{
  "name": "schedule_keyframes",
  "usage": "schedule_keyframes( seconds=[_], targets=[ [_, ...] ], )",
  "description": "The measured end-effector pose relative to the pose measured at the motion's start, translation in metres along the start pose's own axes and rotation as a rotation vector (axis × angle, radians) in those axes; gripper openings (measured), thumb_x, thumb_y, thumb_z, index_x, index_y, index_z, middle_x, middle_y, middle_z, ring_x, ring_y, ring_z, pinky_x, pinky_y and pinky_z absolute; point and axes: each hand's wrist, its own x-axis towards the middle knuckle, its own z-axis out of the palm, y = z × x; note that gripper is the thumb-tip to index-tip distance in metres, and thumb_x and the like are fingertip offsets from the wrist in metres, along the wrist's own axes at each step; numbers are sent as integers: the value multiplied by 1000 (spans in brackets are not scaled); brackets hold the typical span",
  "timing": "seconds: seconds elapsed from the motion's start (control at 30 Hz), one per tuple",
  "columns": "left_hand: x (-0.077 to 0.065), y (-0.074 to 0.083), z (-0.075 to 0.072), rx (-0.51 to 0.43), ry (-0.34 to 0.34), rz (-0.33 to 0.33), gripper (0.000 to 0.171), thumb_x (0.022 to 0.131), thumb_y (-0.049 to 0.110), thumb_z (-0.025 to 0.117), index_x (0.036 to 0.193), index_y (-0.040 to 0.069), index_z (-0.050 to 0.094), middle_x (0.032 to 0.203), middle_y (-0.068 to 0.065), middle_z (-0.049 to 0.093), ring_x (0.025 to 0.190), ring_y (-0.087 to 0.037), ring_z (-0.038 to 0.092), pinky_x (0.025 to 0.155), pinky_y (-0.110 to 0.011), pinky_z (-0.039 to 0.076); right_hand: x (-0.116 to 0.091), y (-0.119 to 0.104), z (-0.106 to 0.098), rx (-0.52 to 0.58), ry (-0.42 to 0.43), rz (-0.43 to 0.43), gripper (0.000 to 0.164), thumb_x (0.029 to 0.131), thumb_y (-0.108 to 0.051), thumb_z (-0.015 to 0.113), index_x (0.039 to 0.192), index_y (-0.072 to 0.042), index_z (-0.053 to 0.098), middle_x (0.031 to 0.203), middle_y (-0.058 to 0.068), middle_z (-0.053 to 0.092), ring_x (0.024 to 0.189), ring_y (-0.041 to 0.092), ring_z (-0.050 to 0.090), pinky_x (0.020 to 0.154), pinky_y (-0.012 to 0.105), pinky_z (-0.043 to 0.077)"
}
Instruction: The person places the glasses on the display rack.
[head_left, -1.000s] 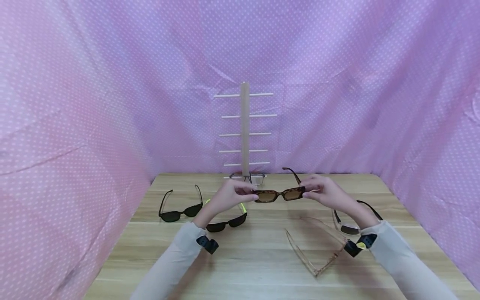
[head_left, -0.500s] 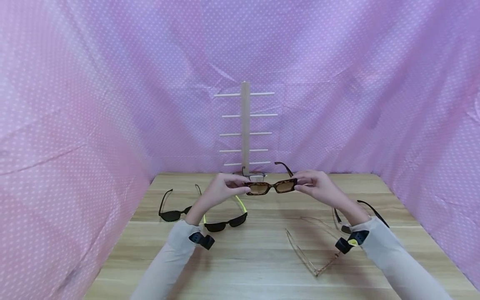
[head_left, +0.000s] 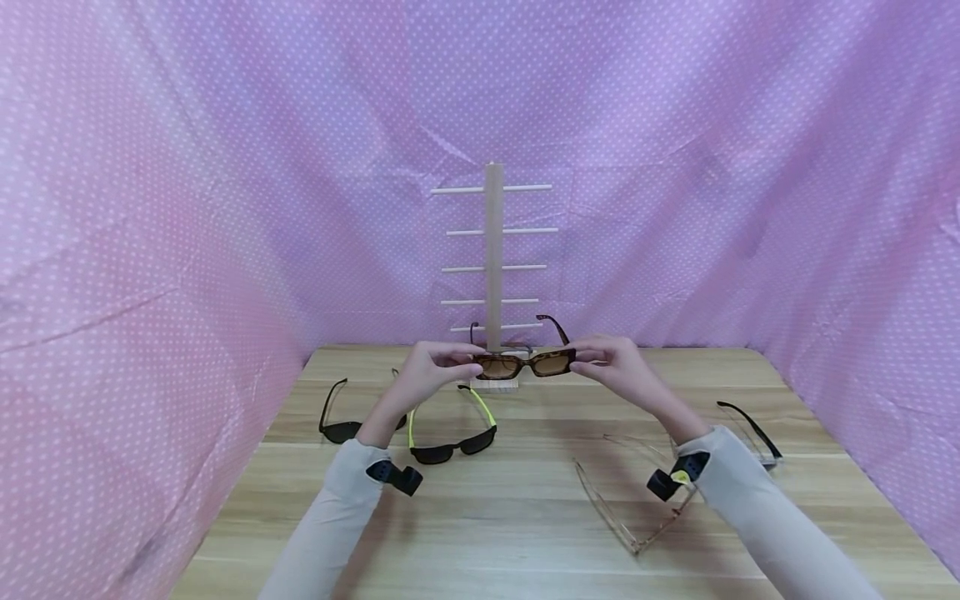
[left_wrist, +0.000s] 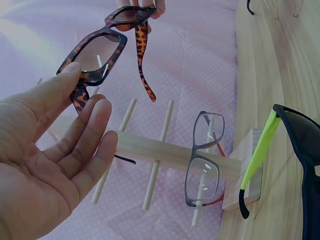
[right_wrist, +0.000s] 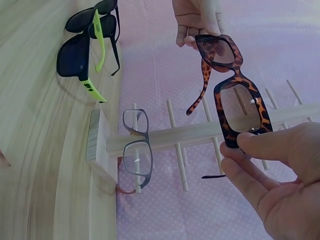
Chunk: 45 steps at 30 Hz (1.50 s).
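Observation:
Both hands hold one pair of tortoiseshell sunglasses [head_left: 553, 363] by its two ends, lenses toward me and temples unfolded away. My left hand [left_wrist: 60, 150] pinches the left hinge corner between thumb and fingers. At the opposite corner my right hand [right_wrist: 280, 175] has the same kind of pinch. Just behind the sunglasses stands a wooden rack [head_left: 493, 258] with several pairs of thin pegs up its post. A grey-framed pair of eyeglasses [left_wrist: 202, 155] hangs on its lowest pegs, partly hidden behind the sunglasses in the head view.
Left on the wooden table [head_left: 510, 517] lie black sunglasses [head_left: 341, 432], partly behind the left forearm, and sunglasses with neon-yellow temples [head_left: 476, 442]. To the right are clear beige-framed glasses [head_left: 611, 521] and dark-templed glasses [head_left: 757, 429] partly behind the right arm. Pink dotted cloth [head_left: 675, 167] surrounds the table.
Both hands have carried the tortoiseshell sunglasses left, up and farther from me, from right of the rack to in front of its lower part. The other glasses stay put.

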Motion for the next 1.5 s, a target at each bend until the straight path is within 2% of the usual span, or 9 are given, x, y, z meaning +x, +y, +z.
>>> schedule_keyframes(
  seconds=[0.23,0.4,0.5,0.7,0.83,1.03,1.2,1.33,1.5],
  targets=[
    [-2,-5,-3,-29,34,-33,35,92,16,77,125,8,73,109,-13,77,93,-13,71,85,-30,58,9,4,9,75,20,25,27,90,10,69,117,13,69,120,33,68,107,48,69,85,23,60],
    [-1,-10,-5,-25,90,-60,36,93,17,76,128,8,72,123,-15,73,108,-22,70,98,-40,57,15,5,15,120,35,56,31,91,10,68,121,14,66,121,35,67,110,48,68,86,22,59],
    [0,-12,-4,-35,137,-82,35,93,14,75,127,7,71,124,-17,72,113,-27,69,101,-44,55,19,7,18,142,51,79,33,91,10,68,123,15,65,121,36,66,112,48,67,85,20,59],
    [1,-13,-2,-132,220,-129,38,92,8,75,129,1,69,126,-22,70,109,-19,71,95,-33,59,28,11,26,137,89,130,33,93,5,69,125,10,66,123,32,68,115,45,67,84,19,58],
    [2,-14,1,-176,274,-132,37,93,2,73,128,-4,67,125,-25,70,101,-13,72,95,-41,60,33,13,32,161,112,141,34,92,5,69,125,10,66,122,31,68,115,45,67,85,19,57],
    [6,-16,1,-159,340,-154,35,93,1,72,127,0,69,112,-25,73,89,-14,72,93,-45,60,41,19,39,176,133,142,33,93,4,70,125,10,67,122,31,68,114,44,68,89,23,59],
    [15,-28,-2,-168,348,-164,35,92,1,73,127,-1,69,108,-24,75,90,-18,73,93,-45,60,47,25,41,150,152,190,33,92,-1,72,125,5,69,120,28,70,112,41,70,92,30,60],
    [21,-36,-5,-190,334,-167,35,92,2,73,127,-1,69,110,-24,74,85,-14,74,88,-39,62,52,29,42,184,170,248,33,92,-2,73,125,2,70,121,25,70,112,36,71,91,26,59],
    [28,-42,-8,-206,331,-161,35,92,2,73,126,-2,69,111,-25,74,82,-15,75,82,-32,63,58,34,44,220,188,263,34,91,-1,74,125,2,70,121,24,70,107,26,74,88,21,58]
  ],
)
